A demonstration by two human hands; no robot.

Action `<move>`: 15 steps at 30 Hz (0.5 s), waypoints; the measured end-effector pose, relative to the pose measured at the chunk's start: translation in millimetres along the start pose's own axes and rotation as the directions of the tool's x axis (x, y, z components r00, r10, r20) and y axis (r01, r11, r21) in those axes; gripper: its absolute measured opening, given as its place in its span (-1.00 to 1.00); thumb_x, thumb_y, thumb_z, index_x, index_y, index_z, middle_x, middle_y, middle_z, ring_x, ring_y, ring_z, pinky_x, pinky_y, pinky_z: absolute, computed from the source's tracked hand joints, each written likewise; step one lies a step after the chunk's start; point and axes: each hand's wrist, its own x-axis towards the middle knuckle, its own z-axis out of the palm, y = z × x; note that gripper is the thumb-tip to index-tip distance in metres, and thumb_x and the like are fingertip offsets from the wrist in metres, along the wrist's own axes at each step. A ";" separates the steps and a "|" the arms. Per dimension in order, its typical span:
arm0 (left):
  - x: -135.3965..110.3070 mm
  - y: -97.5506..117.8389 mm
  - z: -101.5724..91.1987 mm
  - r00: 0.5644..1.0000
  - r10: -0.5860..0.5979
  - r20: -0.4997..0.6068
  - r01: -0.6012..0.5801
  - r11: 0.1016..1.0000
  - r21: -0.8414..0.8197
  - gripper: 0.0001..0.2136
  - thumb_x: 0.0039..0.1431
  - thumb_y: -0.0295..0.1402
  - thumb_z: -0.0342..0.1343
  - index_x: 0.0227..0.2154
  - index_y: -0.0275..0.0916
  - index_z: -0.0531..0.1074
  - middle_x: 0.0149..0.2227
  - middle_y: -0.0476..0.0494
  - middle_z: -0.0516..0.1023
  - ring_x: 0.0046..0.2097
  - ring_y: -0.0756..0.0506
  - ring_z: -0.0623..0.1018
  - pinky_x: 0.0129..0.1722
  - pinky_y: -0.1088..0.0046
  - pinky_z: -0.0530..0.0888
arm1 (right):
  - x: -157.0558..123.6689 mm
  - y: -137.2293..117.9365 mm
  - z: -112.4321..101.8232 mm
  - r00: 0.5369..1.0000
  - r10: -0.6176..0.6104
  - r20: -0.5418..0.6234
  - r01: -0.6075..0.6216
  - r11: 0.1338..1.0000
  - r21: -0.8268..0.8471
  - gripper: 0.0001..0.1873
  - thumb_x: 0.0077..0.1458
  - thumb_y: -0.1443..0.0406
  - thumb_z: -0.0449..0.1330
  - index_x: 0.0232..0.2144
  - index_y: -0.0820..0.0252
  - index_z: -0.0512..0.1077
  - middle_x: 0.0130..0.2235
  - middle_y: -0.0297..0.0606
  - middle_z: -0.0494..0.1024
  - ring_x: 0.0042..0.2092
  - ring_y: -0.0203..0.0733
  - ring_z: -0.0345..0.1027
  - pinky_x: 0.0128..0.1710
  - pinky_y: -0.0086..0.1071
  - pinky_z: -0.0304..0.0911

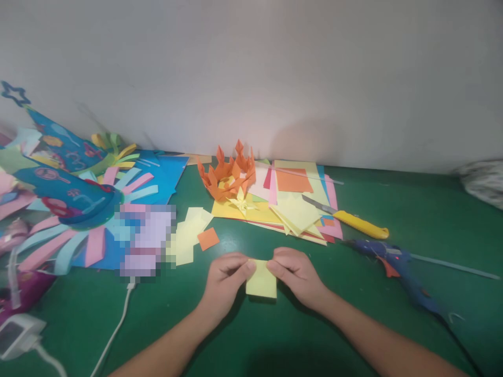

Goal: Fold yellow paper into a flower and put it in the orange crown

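A small square of pale yellow paper is held just above the green table, close in front of me. My left hand pinches its upper left corner between thumb and fingers. At the upper right corner my right hand grips it the same way. Beyond my hands lies a yellow folded paper star, beside an orange crown of folded paper. An orange paper square rests left of my hands, next to loose pale yellow sheets.
A yellow utility knife with its blade out lies on stacked coloured paper. Rightward is a blue glue gun with a glue stick in it. Decorated blue paper cone hats and a white cable occupy the left.
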 end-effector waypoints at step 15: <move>0.9 -5.8 0.8 0.989 -0.110 -0.095 0.103 0.992 -0.073 -0.80 0.08 -0.24 0.13 -0.49 -0.27 0.51 -0.49 -0.03 0.46 -0.36 0.00 0.43 -0.32 0.50 0.39 | -2.5 6.5 2.9 0.995 -0.099 0.030 0.101 0.990 -0.098 -0.54 0.23 0.22 -0.07 -0.70 0.19 0.12 -0.65 -0.43 0.09 -0.54 -0.33 0.05 -0.50 -0.43 -0.02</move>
